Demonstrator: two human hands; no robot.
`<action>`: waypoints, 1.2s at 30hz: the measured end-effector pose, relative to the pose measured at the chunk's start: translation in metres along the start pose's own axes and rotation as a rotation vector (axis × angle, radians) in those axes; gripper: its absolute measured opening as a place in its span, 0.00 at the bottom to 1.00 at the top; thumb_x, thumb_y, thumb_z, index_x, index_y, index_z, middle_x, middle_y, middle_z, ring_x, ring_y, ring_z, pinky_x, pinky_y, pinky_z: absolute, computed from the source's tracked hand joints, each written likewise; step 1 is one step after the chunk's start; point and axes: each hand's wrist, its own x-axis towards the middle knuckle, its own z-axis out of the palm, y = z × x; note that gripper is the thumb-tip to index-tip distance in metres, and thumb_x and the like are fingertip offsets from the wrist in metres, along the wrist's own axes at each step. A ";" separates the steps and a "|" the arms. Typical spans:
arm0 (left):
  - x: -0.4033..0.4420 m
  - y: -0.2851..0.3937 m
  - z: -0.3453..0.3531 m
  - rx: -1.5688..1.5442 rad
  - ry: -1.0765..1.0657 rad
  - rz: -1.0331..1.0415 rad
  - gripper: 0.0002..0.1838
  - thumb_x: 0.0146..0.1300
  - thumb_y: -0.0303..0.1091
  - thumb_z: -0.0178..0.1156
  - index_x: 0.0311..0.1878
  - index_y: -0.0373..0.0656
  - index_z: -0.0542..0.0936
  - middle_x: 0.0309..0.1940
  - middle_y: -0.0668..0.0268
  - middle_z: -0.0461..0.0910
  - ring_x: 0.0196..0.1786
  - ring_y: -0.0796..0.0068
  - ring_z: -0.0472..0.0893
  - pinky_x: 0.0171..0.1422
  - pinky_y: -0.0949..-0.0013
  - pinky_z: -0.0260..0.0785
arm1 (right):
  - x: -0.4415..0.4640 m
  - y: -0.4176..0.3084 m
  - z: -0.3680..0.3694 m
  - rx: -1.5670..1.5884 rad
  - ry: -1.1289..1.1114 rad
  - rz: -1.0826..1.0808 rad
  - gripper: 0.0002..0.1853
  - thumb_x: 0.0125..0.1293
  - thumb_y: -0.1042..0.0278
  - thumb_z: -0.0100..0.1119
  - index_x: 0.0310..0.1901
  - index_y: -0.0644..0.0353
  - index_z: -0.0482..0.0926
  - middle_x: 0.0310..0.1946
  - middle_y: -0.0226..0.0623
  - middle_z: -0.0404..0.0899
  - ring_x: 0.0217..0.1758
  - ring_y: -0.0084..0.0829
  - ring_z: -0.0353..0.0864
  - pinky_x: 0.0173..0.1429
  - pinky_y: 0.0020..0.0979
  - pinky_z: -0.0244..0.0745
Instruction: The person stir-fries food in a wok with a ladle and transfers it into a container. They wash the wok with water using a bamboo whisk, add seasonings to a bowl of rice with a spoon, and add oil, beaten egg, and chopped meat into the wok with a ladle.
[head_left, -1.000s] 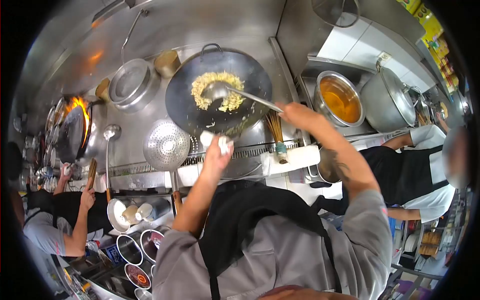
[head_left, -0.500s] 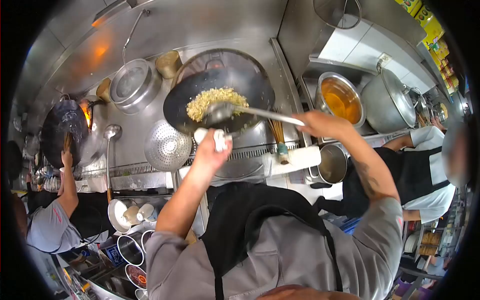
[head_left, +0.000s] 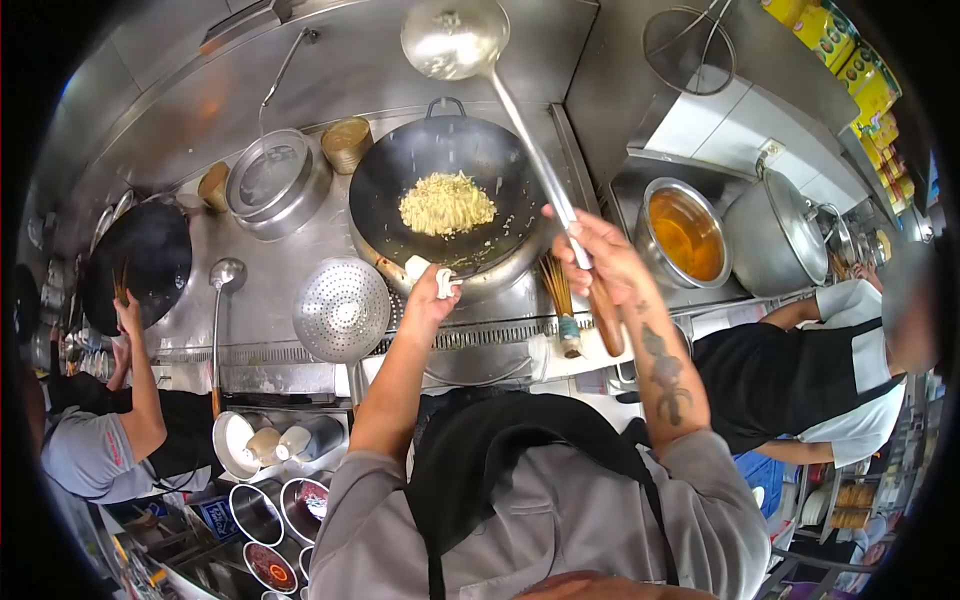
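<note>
My left hand (head_left: 430, 308) is closed on a folded white cloth (head_left: 440, 283) at the near edge of a black wok (head_left: 378, 190). The wok's handle there is hidden by the cloth and fingers. In the wok lies a mound of pale yellow chopped food that looks like fried rice (head_left: 446, 205), with loose bits scattered around it. My right hand (head_left: 605, 255) grips a long steel ladle (head_left: 532, 135) near its wooden end. The ladle's bowl is raised well above the wok, beyond its far rim, and the handle slants across the wok's right side.
A perforated skimmer (head_left: 342, 310) and another ladle (head_left: 228, 272) lie left. A bamboo brush (head_left: 557, 280) stands right of the wok, near a bowl of orange liquid (head_left: 685, 235) and a lidded pot (head_left: 778, 235). One co-worker (head_left: 130, 430) tends another wok; another (head_left: 800, 370) stands right.
My right hand has lifted the ladle out of the food and swung it up and away. The wok has levelled from its tilt and sits back on the burner. The food is gathered into a mound.
</note>
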 end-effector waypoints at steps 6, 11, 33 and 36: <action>-0.015 -0.002 0.022 -0.004 0.043 -0.018 0.03 0.63 0.33 0.55 0.35 0.48 0.72 0.24 0.66 0.74 0.25 0.69 0.74 0.22 0.70 0.65 | 0.076 0.110 -0.063 -0.079 0.304 0.390 0.14 0.72 0.61 0.50 0.54 0.57 0.71 0.24 0.27 0.68 0.15 0.17 0.64 0.16 0.23 0.62; -0.028 0.000 0.037 -0.030 0.126 -0.012 0.07 0.59 0.33 0.60 0.36 0.49 0.71 0.24 0.67 0.73 0.25 0.71 0.72 0.23 0.70 0.65 | 0.056 0.093 -0.043 -0.406 0.307 0.387 0.10 0.72 0.63 0.49 0.50 0.57 0.71 0.22 0.26 0.68 0.13 0.17 0.64 0.14 0.24 0.61; -0.005 -0.004 0.014 -0.048 0.064 -0.092 0.03 0.63 0.31 0.55 0.37 0.45 0.73 0.27 0.63 0.77 0.27 0.69 0.75 0.26 0.69 0.68 | -0.014 0.026 -0.064 -1.817 0.042 0.192 0.21 0.66 0.67 0.53 0.59 0.65 0.69 0.30 0.56 0.79 0.34 0.51 0.81 0.41 0.47 0.75; -0.086 -0.047 0.035 -0.100 0.074 0.025 0.04 0.68 0.36 0.52 0.38 0.48 0.74 0.28 0.67 0.76 0.28 0.72 0.73 0.25 0.70 0.67 | -0.025 0.011 -0.073 -2.017 0.076 0.052 0.22 0.65 0.70 0.53 0.60 0.66 0.68 0.28 0.55 0.79 0.33 0.51 0.81 0.40 0.47 0.75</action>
